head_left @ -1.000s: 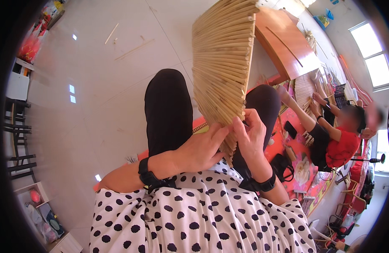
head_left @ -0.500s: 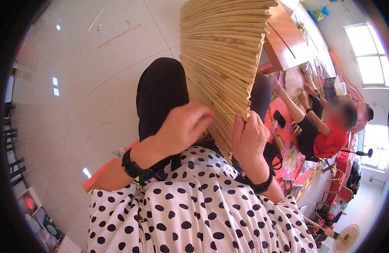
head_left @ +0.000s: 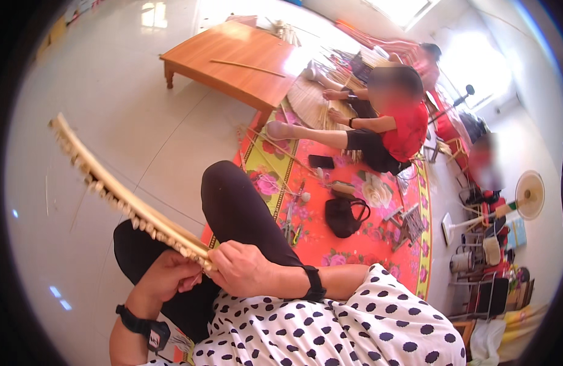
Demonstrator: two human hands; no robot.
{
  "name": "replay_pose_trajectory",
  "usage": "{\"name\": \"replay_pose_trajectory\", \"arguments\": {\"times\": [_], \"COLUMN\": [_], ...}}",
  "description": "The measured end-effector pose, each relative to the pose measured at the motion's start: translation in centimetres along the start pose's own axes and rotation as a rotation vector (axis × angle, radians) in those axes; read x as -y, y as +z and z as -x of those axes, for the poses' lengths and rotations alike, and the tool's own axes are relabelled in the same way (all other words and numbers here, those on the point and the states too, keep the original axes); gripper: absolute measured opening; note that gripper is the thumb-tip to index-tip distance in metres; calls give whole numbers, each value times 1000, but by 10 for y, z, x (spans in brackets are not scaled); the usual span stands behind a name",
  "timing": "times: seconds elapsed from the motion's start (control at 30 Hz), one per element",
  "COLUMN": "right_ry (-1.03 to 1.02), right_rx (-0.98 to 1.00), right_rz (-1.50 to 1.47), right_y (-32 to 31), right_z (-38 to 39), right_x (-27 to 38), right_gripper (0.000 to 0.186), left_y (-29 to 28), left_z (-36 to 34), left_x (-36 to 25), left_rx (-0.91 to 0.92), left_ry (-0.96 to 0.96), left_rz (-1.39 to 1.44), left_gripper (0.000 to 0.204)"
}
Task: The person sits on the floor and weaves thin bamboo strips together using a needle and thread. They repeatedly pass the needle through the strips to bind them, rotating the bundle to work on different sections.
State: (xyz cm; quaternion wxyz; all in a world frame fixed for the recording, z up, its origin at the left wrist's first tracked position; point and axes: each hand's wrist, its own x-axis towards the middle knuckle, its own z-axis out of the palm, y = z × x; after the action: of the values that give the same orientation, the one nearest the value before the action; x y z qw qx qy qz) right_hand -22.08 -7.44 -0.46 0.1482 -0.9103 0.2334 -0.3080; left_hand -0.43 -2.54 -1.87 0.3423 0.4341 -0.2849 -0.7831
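Observation:
A mat of pale reed stalks (head_left: 132,198) stands nearly edge-on over my lap, its row of cut stalk ends facing me. It slants from the far left down to my hands. My right hand (head_left: 241,268) is closed on the near end of the mat, thumb and fingers pressed together there. Just left of it, my left hand (head_left: 168,277) has its fingers curled against the same end, from below and beside the stalks. The mat's broad face is mostly turned out of sight, and the fingertips are partly hidden.
A low wooden table (head_left: 232,52) with one stalk on it stands ahead. On the red floral floor mat (head_left: 330,235) lie a black bag (head_left: 343,216), a phone (head_left: 321,161) and scissors (head_left: 288,222). A co-worker in red (head_left: 403,128) sits there handling reeds. A fan (head_left: 530,195) stands right.
The view has swung toward the right. The reed mat has turned from broad face to edge-on and tilts left. My left hand, earlier raised over the mat, is now at its near end beside my right.

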Motion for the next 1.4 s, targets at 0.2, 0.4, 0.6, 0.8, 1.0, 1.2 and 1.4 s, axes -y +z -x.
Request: {"name": "replay_pose_trajectory", "arguments": {"times": [0.2,0.4,0.6,0.8,1.0,1.2,1.4], "right_ry": [23,9,-25,-207,-52,-49,-121], "right_rx": [19,50,38,96,73,134,97], "right_rz": [-111,-120,-25,-5,79,45,64], "right_y": [2,3,-1,-6,-11,-12,-12], "right_z": [1,-6,-6,-17,-18,-25,-20], "right_x": [6,7,10,5,6,11,4], "right_gripper": [22,22,23,21,32,28,34], "left_y": [9,4,15,-1,-34,0,22], "left_z": [12,14,13,33,57,34,16], "left_x": [5,18,34,26,-5,4,9], "left_rx": [-27,-37,-50,27,-49,-57,10], "left_ry": [-49,-31,81,128,301,184,97], "left_rz": [199,234,295,-88,-219,-29,179], "left_gripper": [10,8,6,30,38,37,31]}}
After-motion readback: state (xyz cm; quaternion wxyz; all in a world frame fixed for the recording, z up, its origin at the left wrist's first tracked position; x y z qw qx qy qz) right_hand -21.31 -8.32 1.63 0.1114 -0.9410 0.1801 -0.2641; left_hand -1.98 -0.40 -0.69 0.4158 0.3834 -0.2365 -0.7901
